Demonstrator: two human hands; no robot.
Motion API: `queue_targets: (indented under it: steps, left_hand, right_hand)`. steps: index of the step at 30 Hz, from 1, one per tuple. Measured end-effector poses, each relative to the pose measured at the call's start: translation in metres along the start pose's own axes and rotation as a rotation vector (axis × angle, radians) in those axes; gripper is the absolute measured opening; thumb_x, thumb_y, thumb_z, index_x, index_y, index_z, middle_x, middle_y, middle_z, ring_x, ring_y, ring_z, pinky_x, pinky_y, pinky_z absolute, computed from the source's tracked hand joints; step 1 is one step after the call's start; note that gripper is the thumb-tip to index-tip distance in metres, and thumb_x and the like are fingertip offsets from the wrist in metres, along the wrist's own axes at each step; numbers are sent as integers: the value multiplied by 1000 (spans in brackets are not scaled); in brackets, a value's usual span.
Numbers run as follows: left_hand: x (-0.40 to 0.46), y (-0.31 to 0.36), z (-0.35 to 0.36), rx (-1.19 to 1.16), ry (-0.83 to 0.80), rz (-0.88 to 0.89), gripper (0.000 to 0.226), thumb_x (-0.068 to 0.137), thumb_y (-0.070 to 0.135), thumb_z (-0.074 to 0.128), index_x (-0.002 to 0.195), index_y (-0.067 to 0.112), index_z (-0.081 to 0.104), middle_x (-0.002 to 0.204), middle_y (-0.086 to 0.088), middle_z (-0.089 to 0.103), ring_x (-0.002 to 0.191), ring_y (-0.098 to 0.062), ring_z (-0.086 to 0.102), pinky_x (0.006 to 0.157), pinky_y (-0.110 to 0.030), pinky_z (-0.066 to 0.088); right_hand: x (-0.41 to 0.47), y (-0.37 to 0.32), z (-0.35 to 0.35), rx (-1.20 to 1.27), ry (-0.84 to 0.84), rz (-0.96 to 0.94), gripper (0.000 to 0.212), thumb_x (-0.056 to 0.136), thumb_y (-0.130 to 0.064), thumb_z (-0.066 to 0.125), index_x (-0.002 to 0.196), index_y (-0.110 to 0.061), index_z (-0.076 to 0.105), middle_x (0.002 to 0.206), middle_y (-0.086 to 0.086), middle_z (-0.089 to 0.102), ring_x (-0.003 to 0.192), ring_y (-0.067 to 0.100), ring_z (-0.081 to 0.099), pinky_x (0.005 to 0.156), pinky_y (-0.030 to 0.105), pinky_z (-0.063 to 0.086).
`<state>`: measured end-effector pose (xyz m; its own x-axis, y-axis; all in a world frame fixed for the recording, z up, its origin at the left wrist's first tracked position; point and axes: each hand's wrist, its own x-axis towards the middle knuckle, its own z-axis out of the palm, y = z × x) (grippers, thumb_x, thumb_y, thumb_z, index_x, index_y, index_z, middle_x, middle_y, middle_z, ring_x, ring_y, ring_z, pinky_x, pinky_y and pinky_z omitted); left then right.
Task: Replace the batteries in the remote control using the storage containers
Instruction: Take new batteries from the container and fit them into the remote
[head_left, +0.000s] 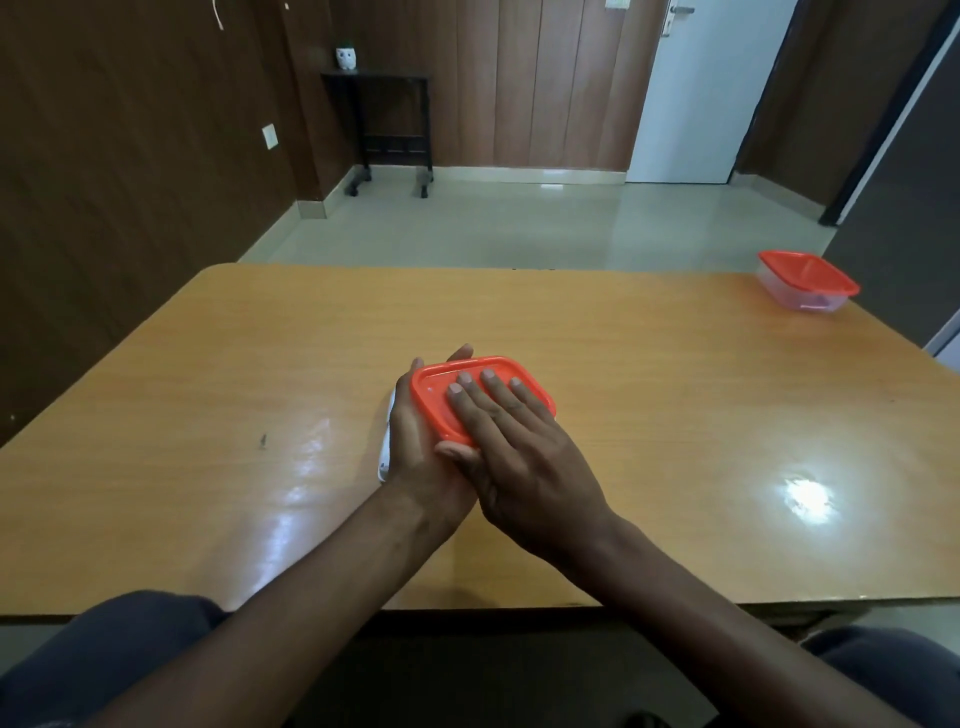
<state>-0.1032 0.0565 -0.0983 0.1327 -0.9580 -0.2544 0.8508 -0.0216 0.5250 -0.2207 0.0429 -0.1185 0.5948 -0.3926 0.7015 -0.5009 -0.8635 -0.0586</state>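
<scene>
Your right hand (519, 457) lay flat, fingers (488, 395) extended, pressing the red lid (441, 395), while your left hand (415, 447) gripped the container's side to steady it. What was probably the remote (385, 457) lay just left of that container.

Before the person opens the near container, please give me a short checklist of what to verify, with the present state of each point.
1. Lid lies fully on the near container: ok.
2. Left hand steadies the container's left side: ok.
3. Right hand rests flat on the lid, not yet in a grip on its edge: not ok.
4. Remote control within reach: ok, a white object peeks out beside the left hand.
5. Batteries inside: cannot tell.
6. Second container stands apart at the table far right corner: ok.
</scene>
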Motion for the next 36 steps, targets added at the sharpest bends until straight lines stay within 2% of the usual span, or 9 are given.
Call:
queue_targets:
  steps: [3,8,12,14,20,26,29,33,36]
  left_hand:
    - [-1,-1,-4,6,22,14,51,97,49,39,124,22,72,103,-14,76,89,-33,77,74,-44,64]
    - [1,-4,-4,16,45,87,50,95,46,40,122,19,73,100,-15,74,100,-34,71,96,-50,56]
    - [-3,-8,3,122,26,77,37,92,37,45,110,23,73,102,-16,76,87,-34,75,69,-45,60]
    - [-6,-11,6,142,28,20,39,88,36,49,117,25,72,120,-25,70,103,-44,68,79,-54,58]
    - [-4,-15,12,109,47,-108,65,94,65,46,133,16,64,133,-36,56,112,-60,61,84,-70,55]
    - [-10,-27,9,171,54,-119,79,95,74,33,117,6,67,118,-28,71,102,-48,72,85,-76,50]
    - [-10,-28,6,280,106,-125,83,95,76,21,109,10,70,96,-21,78,80,-38,78,77,-67,56]
    - [-12,-31,7,572,222,-84,80,93,76,21,104,16,72,103,-21,76,83,-36,77,65,-54,61]
    - [-11,-34,3,830,259,-21,82,84,87,23,102,25,74,100,-14,76,84,-37,76,70,-55,63]
  right_hand:
    - [-3,-6,4,79,57,25,55,108,-38,38,134,4,61,137,24,62,134,37,54,106,56,48]
    - [7,-9,-8,261,164,164,52,108,-37,34,119,-1,69,121,15,73,119,27,67,101,45,54]
    - [21,0,-24,319,252,275,46,108,-34,33,109,-4,68,85,-1,69,66,3,64,61,15,53]
    - [30,16,-33,319,348,384,40,108,-29,35,104,-3,67,75,-8,59,53,1,53,51,4,39]
    - [33,68,-54,362,402,832,33,109,-35,41,85,-18,55,66,-11,53,57,-2,51,49,12,33]
    - [3,131,-42,430,313,1432,47,103,-43,49,72,-9,57,69,8,55,61,26,46,61,37,40]
    - [-5,135,-37,398,208,1499,45,101,-41,54,68,-10,58,74,12,61,62,29,54,66,38,47]
    - [-4,131,-32,364,94,1476,34,92,-36,66,66,-15,61,78,10,68,77,38,70,82,48,61]
    - [-1,123,-34,284,-6,1391,33,86,-34,69,108,-9,75,113,14,74,100,37,71,93,47,58]
